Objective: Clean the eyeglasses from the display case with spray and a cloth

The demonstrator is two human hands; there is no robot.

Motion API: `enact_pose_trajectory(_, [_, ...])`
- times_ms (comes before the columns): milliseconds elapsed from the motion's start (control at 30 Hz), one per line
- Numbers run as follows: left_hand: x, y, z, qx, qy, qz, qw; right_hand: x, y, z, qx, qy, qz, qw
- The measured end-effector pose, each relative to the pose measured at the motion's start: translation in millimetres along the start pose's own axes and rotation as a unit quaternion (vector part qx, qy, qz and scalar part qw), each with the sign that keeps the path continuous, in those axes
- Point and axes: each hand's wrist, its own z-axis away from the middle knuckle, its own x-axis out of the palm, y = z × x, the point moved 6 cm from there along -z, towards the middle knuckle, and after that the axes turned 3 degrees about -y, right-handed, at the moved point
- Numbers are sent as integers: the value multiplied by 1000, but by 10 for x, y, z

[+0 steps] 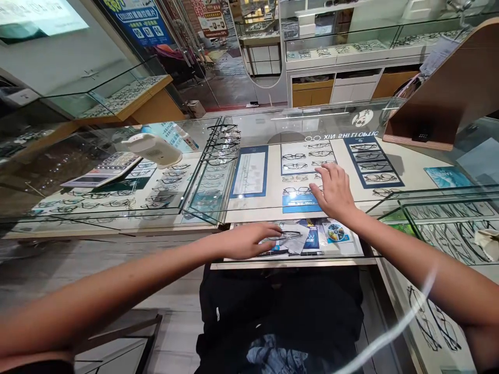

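Observation:
My left hand (249,240) reaches into the open lower shelf of the glass counter (273,208). Its fingers close around a pair of dark-framed glasses (289,236) lying on a grey cleaning cloth (296,240). My right hand (332,193) rests flat on the counter's glass top with fingers spread, above trays of displayed spectacle frames (307,158). A blue leaflet and a round disc (336,232) lie on the shelf just right of the cloth.
A calculator (105,169) and a white device (154,149) sit on the glass at left. A rack of frames (222,143) stands mid-counter. A brown wooden stand (448,88) is at the right. More glass display cases surround the seat.

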Motion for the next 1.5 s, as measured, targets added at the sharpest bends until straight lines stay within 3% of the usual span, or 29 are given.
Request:
enact_pose_trajectory(67, [162,-245,-311,-9,33,-40,999,-2,-19,7,-10,-7,14,1000])
enact_pose_trajectory(167, [301,-627,-759,-60,136,-133,980,7,-47,14,-23,-17,30,999])
enact_pose_trajectory(333, [241,-1102,-1362,-156,263,-200,931,50,-95,25,-41,-28,46,998])
enact_pose_trajectory(500, [-17,-1381,-1943,-198,311,-232,900,75,-96,17,-38,-32,49,998])
enact_pose_trajectory(633, [-363,-1607,-2346,-200,345,-230,888,59,-124,-3,-42,-27,51,997])
enact_pose_trajectory(867, [-1019,-2241,-2742,-270,408,-155,858,38,-161,-28,-46,-16,65,997])
enact_pose_trajectory(1033, [-1242,-2651,-3056,-255,408,-126,867,36,-184,-43,-47,-22,60,997])
enact_pose_trajectory(1200, [-1229,-2928,-3287,-246,373,-111,888,42,-183,-38,-42,-27,53,997])
enact_pose_trajectory(1500, [-1168,-2998,-3457,-232,324,-115,910,34,-171,-62,-35,-41,56,997])
